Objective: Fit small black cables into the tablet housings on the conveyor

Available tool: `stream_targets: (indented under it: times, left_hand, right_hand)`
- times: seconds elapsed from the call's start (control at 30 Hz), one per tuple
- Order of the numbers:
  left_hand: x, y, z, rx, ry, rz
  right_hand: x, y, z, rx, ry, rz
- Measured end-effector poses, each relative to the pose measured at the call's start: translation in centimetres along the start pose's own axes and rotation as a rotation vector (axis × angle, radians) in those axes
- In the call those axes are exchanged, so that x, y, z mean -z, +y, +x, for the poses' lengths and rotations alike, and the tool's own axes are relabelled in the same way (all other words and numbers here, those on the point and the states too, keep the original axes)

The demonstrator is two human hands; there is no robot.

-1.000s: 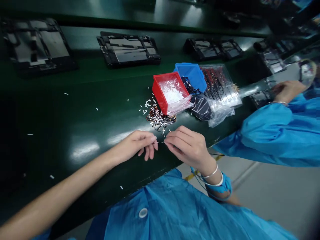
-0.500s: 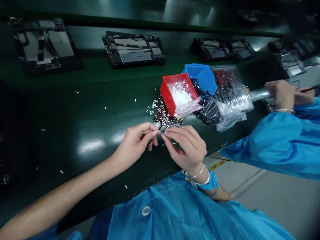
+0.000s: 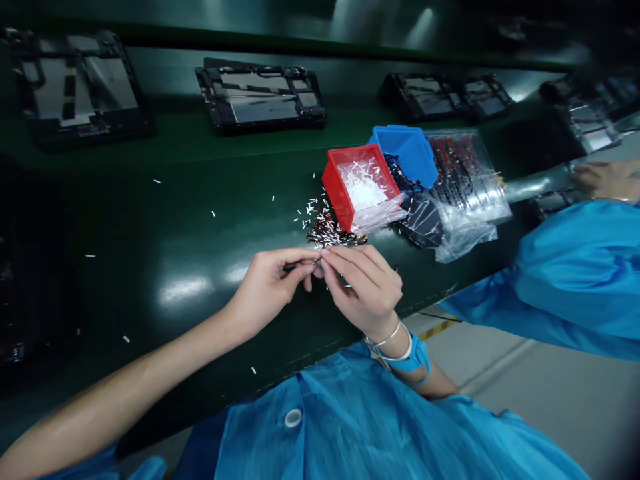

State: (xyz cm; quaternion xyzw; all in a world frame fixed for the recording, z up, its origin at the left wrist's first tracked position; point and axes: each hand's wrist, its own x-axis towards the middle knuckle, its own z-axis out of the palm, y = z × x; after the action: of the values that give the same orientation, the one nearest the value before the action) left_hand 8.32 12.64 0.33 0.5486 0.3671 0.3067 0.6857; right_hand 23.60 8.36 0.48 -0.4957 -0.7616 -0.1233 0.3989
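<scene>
My left hand (image 3: 270,283) and my right hand (image 3: 363,287) meet fingertip to fingertip over the near edge of the dark green bench (image 3: 150,253). Both pinch one tiny thin piece (image 3: 319,261) between them, too small to name. Just beyond the fingers lies a heap of small dark and white wire bits (image 3: 330,230). A tilted red bin (image 3: 357,190) behind the heap holds white slivers in a clear bag. A blue bin (image 3: 405,150) stands behind the red one.
Clear bags of dark parts (image 3: 460,193) lie right of the bins. Several open black device frames (image 3: 260,97) sit along the far conveyor. White slivers (image 3: 213,214) are scattered over the bench. A co-worker's blue sleeve (image 3: 575,280) and hand (image 3: 607,179) fill the right.
My hands have drawn closer together and moved slightly up the bench toward the wire heap. The co-worker's hand has shifted right.
</scene>
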Motion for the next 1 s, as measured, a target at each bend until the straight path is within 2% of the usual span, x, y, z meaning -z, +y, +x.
stream_targets:
  times: [0.23,0.33,0.57,0.77,1.0]
  left_hand:
    - [0.7,0.2,1.3,0.244,0.004,-0.105]
    - [0.9,0.2,1.7,0.268,-0.011,-0.133]
    - [0.6,0.1,1.6,0.178,-0.014,-0.174]
    - [0.5,-0.3,1.3,0.112,0.049,-0.032]
    - [0.2,-0.7,0.7,-0.024,0.131,0.088]
  right_hand:
    - [0.1,0.6,0.3,-0.085,0.046,0.012]
    - [-0.5,0.6,0.1,-0.041,0.004,0.086]
    - [-1.6,0.8,-0.4,-0.087,-0.007,0.094]
    - [-1.6,0.4,-0.6,-0.072,-0.006,0.1]
    - [-1.5,0.3,-0.7,0.014,0.029,0.036]
